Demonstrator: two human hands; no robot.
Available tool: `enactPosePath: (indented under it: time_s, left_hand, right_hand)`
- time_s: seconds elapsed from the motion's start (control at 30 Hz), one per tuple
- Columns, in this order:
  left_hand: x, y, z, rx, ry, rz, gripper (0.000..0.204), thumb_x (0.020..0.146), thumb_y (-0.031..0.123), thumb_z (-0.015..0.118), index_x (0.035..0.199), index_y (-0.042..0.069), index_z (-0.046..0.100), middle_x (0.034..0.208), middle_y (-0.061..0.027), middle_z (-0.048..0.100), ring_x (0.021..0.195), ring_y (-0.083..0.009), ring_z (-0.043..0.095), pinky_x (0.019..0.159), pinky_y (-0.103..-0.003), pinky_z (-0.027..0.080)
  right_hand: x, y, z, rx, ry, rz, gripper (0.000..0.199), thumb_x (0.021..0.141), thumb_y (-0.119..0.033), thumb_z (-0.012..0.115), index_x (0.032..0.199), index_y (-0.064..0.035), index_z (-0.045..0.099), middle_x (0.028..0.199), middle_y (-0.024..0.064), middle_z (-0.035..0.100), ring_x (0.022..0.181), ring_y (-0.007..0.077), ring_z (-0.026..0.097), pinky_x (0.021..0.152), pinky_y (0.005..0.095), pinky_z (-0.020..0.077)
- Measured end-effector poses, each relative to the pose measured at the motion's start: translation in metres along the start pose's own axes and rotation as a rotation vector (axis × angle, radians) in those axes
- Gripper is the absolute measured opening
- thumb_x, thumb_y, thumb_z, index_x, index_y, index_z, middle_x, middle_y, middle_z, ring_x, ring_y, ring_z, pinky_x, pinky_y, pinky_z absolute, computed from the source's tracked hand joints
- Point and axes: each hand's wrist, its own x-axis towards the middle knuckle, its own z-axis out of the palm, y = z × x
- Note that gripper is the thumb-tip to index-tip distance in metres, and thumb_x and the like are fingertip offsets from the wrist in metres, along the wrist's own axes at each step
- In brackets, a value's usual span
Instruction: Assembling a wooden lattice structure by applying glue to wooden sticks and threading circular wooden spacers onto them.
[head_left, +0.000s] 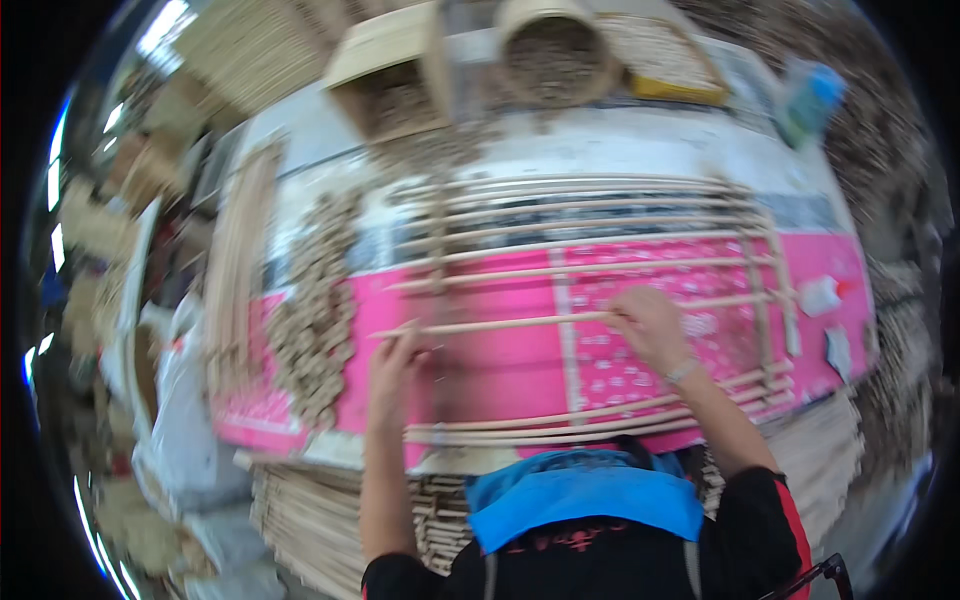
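My left hand [393,362] is closed at the left end of a slim wooden rod [510,323], its fingers pinching near the tip. Further right, my right hand [652,325] grips the same rod, fingers curled round it. The rod lies level across a pink-topped work table [505,370]. Beyond it, several parallel rods [590,222] rest across a wooden crossbar [437,235] on the left and another crossbar [755,300] on the right. More rods [560,432] lie close to the table's near edge. Motion blur softens both hands.
Small wooden pieces [318,310] are heaped left, beside long strips [245,250]. A wooden box [435,70], a round tub [505,50] and a yellow tray [680,92] stand at the back. A blue-topped bottle [815,100] and a small white bottle [820,297] are right.
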Motion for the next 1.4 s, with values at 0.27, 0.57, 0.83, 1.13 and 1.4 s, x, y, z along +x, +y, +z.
enactPosePath:
  time_s: [0.27,0.57,0.83,1.13,1.4]
  left_hand:
    - [0.018,-0.003,0.004,-0.091,0.006,0.015,0.030,0.099,0.023,0.071,0.123,0.006,0.067,0.103,-0.0002,0.070,0.090,-0.0084,0.066,0.073,-0.021,0.051]
    - [-0.011,0.016,-0.024,0.661,0.234,0.343,0.018,0.097,0.018,0.071,0.107,0.003,0.070,0.086,-0.0006,0.067,0.084,-0.0129,0.066,0.071,-0.024,0.050]
    - [0.008,0.027,0.026,1.285,0.153,0.958,0.054,0.080,0.020,0.079,0.133,0.020,0.067,0.117,-0.0047,0.063,0.110,-0.0245,0.058,0.093,-0.042,0.040]
    - [0.024,0.019,0.028,1.347,0.160,0.988,0.045,0.074,0.019,0.081,0.118,0.021,0.071,0.111,0.0006,0.063,0.105,-0.0222,0.058,0.095,-0.042,0.037]
    - [0.027,0.018,0.019,1.226,0.217,0.886,0.048,0.076,0.018,0.082,0.122,0.018,0.068,0.116,-0.0042,0.063,0.111,-0.0255,0.059,0.095,-0.044,0.041]
  right_hand:
    - [0.015,0.011,0.013,-0.005,0.051,-0.066,0.019,0.090,-0.029,0.070,0.097,-0.0108,0.067,0.093,0.0058,0.064,0.094,0.0265,0.063,0.082,0.0413,0.0491]
    - [0.025,0.033,0.030,0.032,0.024,-0.098,0.016,0.088,-0.025,0.072,0.096,-0.0112,0.070,0.095,0.0049,0.067,0.094,0.0254,0.064,0.083,0.0402,0.0500]
    - [0.016,0.045,0.017,0.008,-0.007,-0.014,0.014,0.085,-0.021,0.074,0.094,-0.0098,0.071,0.091,0.0057,0.067,0.092,0.0272,0.064,0.081,0.0405,0.0502]
    - [0.027,0.034,0.024,-0.019,0.030,-0.060,0.013,0.085,-0.019,0.074,0.092,-0.0085,0.071,0.089,0.0052,0.064,0.088,0.0263,0.062,0.079,0.0397,0.0489]
    - [0.022,0.017,0.010,-0.162,0.156,-0.087,0.018,0.082,-0.018,0.078,0.095,-0.0072,0.071,0.095,0.0057,0.064,0.092,0.0262,0.060,0.085,0.0408,0.0446]
